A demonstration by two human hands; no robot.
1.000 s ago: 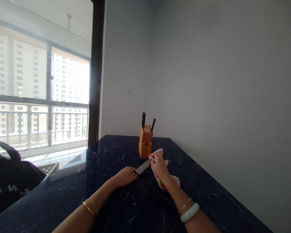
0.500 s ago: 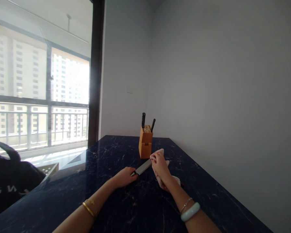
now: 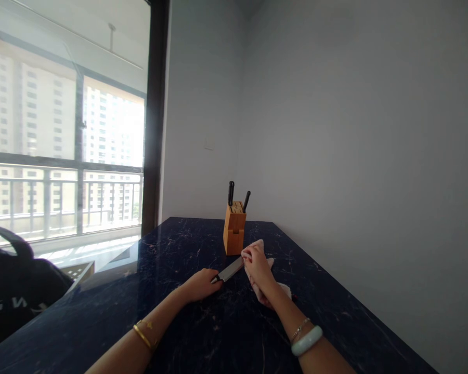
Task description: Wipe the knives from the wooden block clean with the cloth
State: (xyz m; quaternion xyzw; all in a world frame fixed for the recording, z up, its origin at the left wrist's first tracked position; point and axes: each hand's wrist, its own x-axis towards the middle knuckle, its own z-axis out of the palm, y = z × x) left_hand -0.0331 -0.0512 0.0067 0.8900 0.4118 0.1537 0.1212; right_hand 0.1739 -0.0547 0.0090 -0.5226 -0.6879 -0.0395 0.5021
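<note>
My left hand (image 3: 204, 283) is closed around the dark handle of a kitchen knife (image 3: 231, 270). Its broad silver blade slants up and to the right, toward my other hand. A pale pinkish cloth (image 3: 257, 291) is bunched in my right hand (image 3: 258, 266), whose fingers pinch it at the far end of the blade. Cloth and fingers hide the knife's tip. Just beyond the blade stands a wooden knife block (image 3: 234, 234), with two black-handled knives in its top slots.
The dark blue, marble-patterned table (image 3: 179, 241) runs back to pale walls. A black bag (image 3: 17, 285) sits at the left edge of the view, beside a wooden-framed piece (image 3: 80, 272). Behind them is a large window (image 3: 62, 119).
Both hands, the knife and the cloth stay almost in the same place. The view has shifted only very slightly.
</note>
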